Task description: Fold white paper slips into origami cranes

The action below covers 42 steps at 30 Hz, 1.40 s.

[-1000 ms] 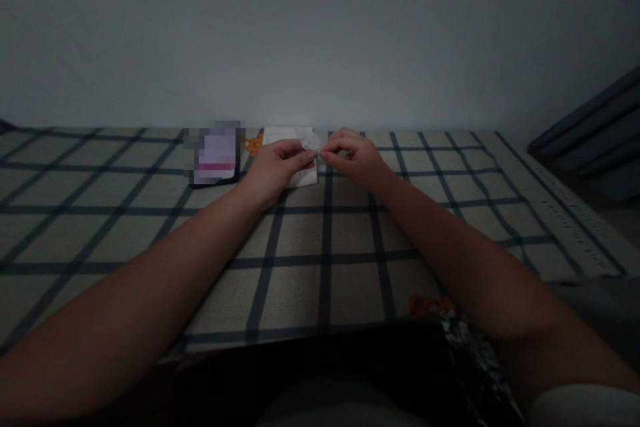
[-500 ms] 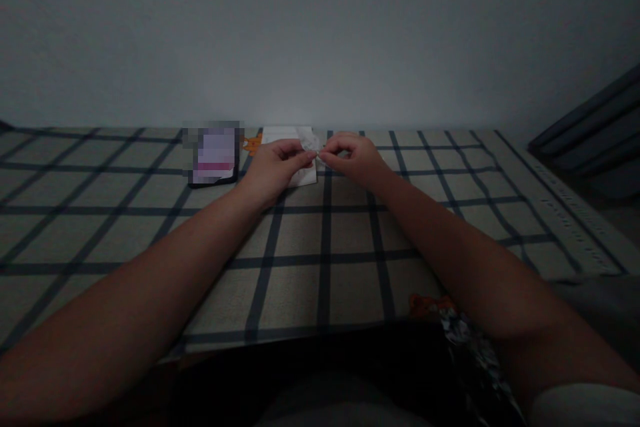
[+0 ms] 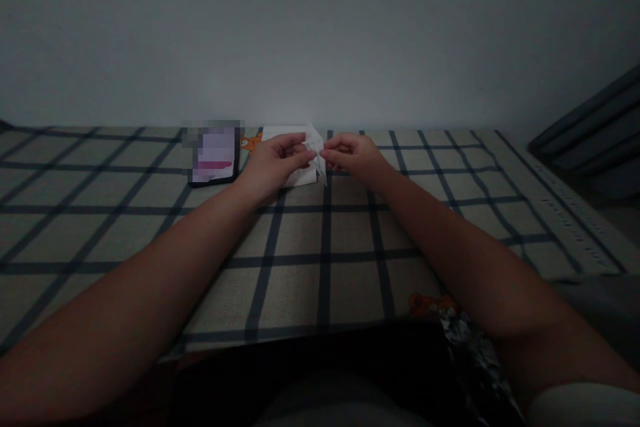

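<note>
At the far left of the group, a phone with a lit screen lies flat on the checked cloth, close to the back wall. Just right of it an orange figure shows on the cloth. The left hand comes next, its fingers curled in and its thumb and forefinger pinched on a small piece of folded white paper. That paper is held just above the cloth between the two hands, with a pointed end hanging down. Beneath and behind it a flat white sheet lies on the cloth, partly hidden by the left hand. The right hand pinches the folded paper's other side, its fingers likewise closed. Near the bottom right, a crinkled shiny wrapper lies beside the right forearm
</note>
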Available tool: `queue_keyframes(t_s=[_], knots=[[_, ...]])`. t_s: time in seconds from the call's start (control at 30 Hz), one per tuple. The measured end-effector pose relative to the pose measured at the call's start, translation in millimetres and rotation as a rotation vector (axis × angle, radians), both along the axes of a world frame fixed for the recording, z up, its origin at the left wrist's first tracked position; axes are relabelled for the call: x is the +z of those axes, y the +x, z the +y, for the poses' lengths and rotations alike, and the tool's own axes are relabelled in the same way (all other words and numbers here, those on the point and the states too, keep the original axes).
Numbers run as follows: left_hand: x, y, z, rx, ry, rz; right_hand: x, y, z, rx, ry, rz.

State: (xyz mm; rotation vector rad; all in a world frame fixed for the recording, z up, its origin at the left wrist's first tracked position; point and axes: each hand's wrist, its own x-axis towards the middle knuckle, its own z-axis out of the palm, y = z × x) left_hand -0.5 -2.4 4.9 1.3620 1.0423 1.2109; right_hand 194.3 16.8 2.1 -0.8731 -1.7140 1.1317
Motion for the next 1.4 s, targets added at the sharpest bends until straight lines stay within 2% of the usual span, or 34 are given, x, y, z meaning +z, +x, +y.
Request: queue_keyframes(t_s=[0.23,0.47,0.87,1.17,1.4], knots=[[-4.9,1.2,0.3,-0.028,-0.035,-0.014,-2.6,-1.8,-2.0,-0.049,-0.045,0.049],[-8.0,-2.0,2.4,0.012,0.036,0.093,-3.0,-3.1,-3.8,-0.014,-0.084,0.081],[-4.7,-2.9,-1.2,0.073,0.159,0.228,-2.0,-3.0,-5.2,-0.023,-0.127,0.073],[-2.2,-2.7,-1.9,0.052,0.195,0.310,-2.0,-3.3,-4.1,-0.029,-0.129,0.056],[-3.5,-2.0,-2.1,0.037,0.214,0.293,-1.7,-4.9,-4.4,-0.022,-0.121,0.061]])
